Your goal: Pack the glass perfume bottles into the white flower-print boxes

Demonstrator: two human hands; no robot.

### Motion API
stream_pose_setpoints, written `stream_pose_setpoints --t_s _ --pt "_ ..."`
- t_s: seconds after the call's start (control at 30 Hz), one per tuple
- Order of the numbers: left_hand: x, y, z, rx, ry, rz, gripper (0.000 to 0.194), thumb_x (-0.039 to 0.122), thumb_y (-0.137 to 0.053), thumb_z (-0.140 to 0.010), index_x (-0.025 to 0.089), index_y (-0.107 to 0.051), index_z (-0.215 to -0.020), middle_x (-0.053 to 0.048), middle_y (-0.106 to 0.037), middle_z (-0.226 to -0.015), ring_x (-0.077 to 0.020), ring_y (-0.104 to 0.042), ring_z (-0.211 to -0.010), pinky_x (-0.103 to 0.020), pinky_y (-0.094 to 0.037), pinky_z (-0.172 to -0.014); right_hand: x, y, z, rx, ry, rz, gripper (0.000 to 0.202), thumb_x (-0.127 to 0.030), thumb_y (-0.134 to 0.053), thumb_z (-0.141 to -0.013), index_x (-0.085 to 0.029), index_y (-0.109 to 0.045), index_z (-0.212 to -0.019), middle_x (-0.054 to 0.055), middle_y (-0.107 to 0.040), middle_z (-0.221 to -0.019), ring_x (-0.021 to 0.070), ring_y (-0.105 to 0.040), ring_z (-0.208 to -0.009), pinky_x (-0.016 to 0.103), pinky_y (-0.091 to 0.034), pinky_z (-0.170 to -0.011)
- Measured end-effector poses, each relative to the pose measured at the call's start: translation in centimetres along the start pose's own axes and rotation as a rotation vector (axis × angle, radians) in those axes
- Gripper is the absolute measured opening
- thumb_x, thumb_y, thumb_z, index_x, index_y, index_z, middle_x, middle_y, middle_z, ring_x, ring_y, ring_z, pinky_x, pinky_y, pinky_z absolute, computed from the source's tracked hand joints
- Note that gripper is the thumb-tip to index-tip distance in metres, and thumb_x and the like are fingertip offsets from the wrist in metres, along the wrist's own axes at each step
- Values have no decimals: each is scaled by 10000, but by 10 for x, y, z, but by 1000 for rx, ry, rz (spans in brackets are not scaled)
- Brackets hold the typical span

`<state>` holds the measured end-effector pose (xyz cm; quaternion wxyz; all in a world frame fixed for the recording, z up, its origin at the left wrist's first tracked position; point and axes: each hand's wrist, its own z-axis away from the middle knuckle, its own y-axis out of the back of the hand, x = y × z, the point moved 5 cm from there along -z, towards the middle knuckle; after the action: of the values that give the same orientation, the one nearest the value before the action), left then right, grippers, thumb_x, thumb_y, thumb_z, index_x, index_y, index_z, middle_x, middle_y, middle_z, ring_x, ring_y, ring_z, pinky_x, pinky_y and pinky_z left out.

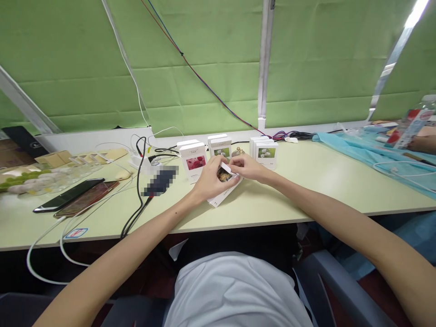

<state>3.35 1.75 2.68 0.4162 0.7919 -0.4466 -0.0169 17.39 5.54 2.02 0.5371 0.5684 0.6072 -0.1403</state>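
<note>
A small white carton (222, 198) with a picture on its face rests tilted near the table's front edge. My left hand (211, 179) is wrapped round it, thumb across the front. At its upper end, my right hand (248, 167) pinches a white flap (226, 168). Whatever is inside the carton is hidden. Just behind my hands stand white boxes with a red flower picture (196, 162) on the left. A box with a white flower picture (220, 141) is partly covered by my fingers. More such boxes (267, 152) stand in a row on the right.
Two phones (70, 195) and black cables (139, 200) lie on the left of the table (272, 204), by a white power strip (150, 164). Light blue cloth (357, 156) and a plastic bottle (413, 120) are at the right, near another person's hand (424, 141).
</note>
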Motion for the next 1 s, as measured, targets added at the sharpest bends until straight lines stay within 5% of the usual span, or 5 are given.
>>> stream_pose_setpoints --t_s 1.0 --pt "1 1 -1 40 -11 -22 365 463 -744 -811 226 -536 -996 -30 -630 -998 -214 -621 -935 -360 -494 -845 2 4 2 -39 -38 -75 325 -452 -698 -759 -143 -645 -675 -18 -480 -612 97 -378 -582 267 -235 -546"
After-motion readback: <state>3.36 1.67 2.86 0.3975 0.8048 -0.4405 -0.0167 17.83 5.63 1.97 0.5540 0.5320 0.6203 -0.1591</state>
